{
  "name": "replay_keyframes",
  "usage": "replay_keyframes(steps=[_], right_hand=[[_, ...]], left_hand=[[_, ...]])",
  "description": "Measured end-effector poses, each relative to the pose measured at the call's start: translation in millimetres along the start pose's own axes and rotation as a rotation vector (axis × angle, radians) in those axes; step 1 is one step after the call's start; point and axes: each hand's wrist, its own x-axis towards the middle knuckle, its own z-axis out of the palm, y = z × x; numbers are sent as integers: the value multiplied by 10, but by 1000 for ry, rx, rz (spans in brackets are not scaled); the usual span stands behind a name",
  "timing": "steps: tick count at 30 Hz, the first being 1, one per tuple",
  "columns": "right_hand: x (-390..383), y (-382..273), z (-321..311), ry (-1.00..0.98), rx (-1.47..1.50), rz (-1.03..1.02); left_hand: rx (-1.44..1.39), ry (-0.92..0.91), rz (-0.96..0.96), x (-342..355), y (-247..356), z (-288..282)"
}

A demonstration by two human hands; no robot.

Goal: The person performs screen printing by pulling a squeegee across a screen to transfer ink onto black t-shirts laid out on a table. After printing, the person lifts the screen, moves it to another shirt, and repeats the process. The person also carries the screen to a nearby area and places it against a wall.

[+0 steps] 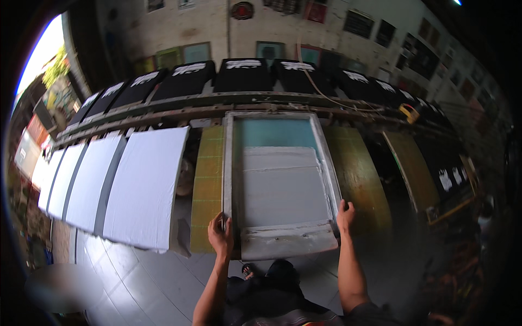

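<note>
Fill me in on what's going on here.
A person is holding a framed screen by its near sides, left hand on one edge, right hand on the other. Yellowish board surface shows on either side. White-covered boards sit to the left; black panels with white prints line the far side.

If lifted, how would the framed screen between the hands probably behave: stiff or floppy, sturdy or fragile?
The framed screen would likely stay stiff, since a straight-sided border surrounds it. Broad and flat, with the left hand and right hand at opposite sides, it seems unlikely to roll. Its teal area looks like thin sheet, perhaps the fragile part.
</note>
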Motion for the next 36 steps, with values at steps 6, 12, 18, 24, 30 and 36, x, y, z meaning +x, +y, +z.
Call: replay_keyframes(steps=[6, 12, 18, 24, 30, 36], right_hand=[[-77, -176, -56, 20, -54, 74], [-141, -499, -300, -88, -85, 232], [-150, -526, -361, -134, -149, 254], [-151, -541, -389, -135, -146, 267], [-145, -579, -398, -107, -122, 252], [-149, -435, -345, -16, -96, 154]], left_hand=[[-29, -32, -2, 0, -12, 8], [-146, -82, -57, -2, -58, 12], [-107, -93, -34, 12, -33, 4], [-125, -105, -39, 9, 22, 31], [-78, -85, 33, 11, -13, 32], [-1, -53, 77, 17, -49, 67]])
